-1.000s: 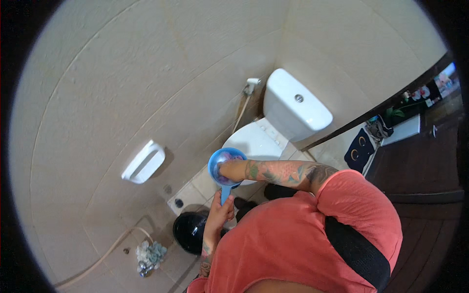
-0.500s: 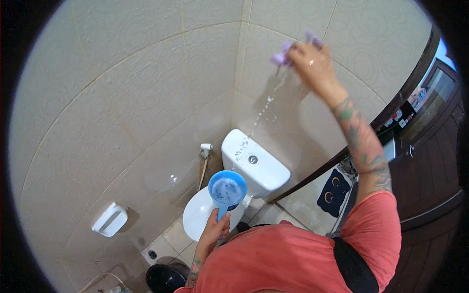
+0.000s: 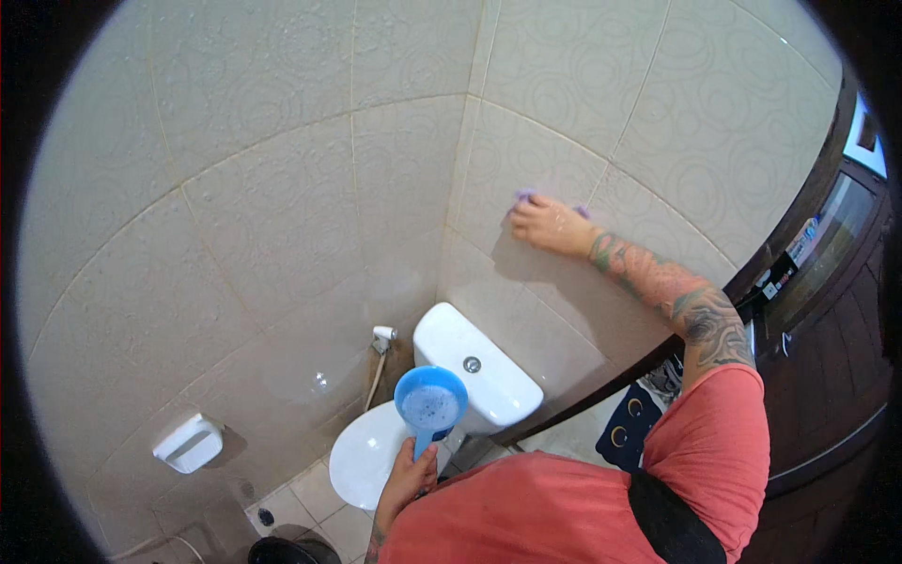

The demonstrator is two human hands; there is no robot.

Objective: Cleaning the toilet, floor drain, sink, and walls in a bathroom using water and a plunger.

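Observation:
My left hand [image 3: 410, 475] grips the handle of a blue dipper [image 3: 431, 399], holding it level over the toilet. Foamy, soapy water fills the dipper's bowl. On the tiled wall [image 3: 554, 141] to the right of the corner, my right hand [image 3: 554, 226] presses a purple cloth [image 3: 526, 197] against the surface. Most of the cloth is hidden under my palm, with edges showing beyond the fingers. Below the hands stands a white toilet tank [image 3: 479, 367] with a round flush button, in front of it the closed toilet lid [image 3: 362, 461].
A bidet sprayer [image 3: 383, 335] hangs on the left wall beside the tank. Further left, a white soap holder [image 3: 190, 443] juts from the tiles. A black bucket [image 3: 282, 552] stands on the floor. At the right are a dark wooden door [image 3: 832, 376] and a cat-faced mat [image 3: 628, 428].
My right hand has come down and slightly left, from raised with the dripping cloth to pressing it on the wall. The dipper stays in my left hand. The view has tilted up.

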